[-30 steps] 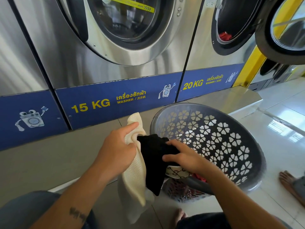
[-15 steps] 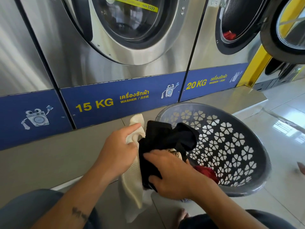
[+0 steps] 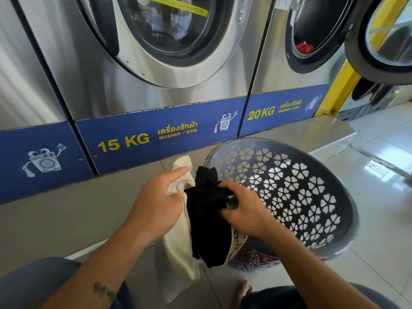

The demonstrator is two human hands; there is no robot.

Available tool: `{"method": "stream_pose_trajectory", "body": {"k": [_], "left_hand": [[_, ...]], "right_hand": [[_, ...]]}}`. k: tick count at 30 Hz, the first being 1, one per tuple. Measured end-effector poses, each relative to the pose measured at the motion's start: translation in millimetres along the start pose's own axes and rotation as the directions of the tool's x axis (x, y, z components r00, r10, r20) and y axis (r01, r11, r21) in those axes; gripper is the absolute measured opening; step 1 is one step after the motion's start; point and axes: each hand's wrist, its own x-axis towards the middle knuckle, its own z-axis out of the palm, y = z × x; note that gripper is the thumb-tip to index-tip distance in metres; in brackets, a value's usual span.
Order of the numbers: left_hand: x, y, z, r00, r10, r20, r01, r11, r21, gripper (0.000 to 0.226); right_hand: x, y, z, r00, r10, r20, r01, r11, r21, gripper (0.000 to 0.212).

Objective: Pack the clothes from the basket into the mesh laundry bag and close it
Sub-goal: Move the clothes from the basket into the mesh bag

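Laundry bag (image 3: 178, 237) hanging off the left hand (image 3: 157, 205), fingers pinched shut on the cream mesh up near the opening, index finger sticking out along the top edge. Right hand (image 3: 243, 210) closed around a bunched black garment (image 3: 207, 221), pressing it against the mouth of the bag. Hard to say how much of it is actually inside, since a long tail of black fabric dangles down in front of the mesh.

Basket (image 3: 289, 190) sitting just right of the hands, tipped toward the camera, something red at the bottom behind the patterned waistband (image 3: 237, 240).

Stuff that could go sideways, just guessing from the look of it:
- only 1 side of the opening held, so the mouth could flop shut and the garment slide down the outside instead of in
- dangling tail could drag the whole thing back out once the right hand lets go
- loose fabric near the opening might snag the closure later
- mesh is soft, a hard shove could yank it out of the left pinch and onto the floor (image 3: 66, 219)
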Motion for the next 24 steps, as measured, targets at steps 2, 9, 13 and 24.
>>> {"method": "stream_pose_trajectory", "body": {"k": [2, 9, 13, 24], "left_hand": [[-0.9, -0.5, 0.6, 1.0, -0.004, 0.0, 0.004, 1.0, 0.005, 0.063], [-2.1, -3.4, -3.8, 1.0, 0.012, -0.02, -0.012, 1.0, 0.008, 0.061], [-10.0, 1.2, -11.0, 1.0, 0.022, -0.019, -0.021, 1.0, 0.018, 0.058], [-6.5, -14.0, -10.7, 0.999, 0.034, 0.007, -0.035, 0.998, 0.053, 0.062]], "right_hand": [[-3.8, -15.1, -3.2, 0.989, -0.106, -0.099, 0.093, 0.988, -0.122, 0.045], [-31.4, -49.8, 25.7, 0.95, -0.313, 0.01, 0.298, 0.892, -0.34, 0.052], [-34.0, -51.2, 38.9, 0.918, -0.299, 0.259, 0.395, 0.74, -0.545, 0.049], [-7.9, -14.8, 20.0, 0.989, -0.028, 0.145, 0.064, 0.966, -0.25, 0.084]]}}
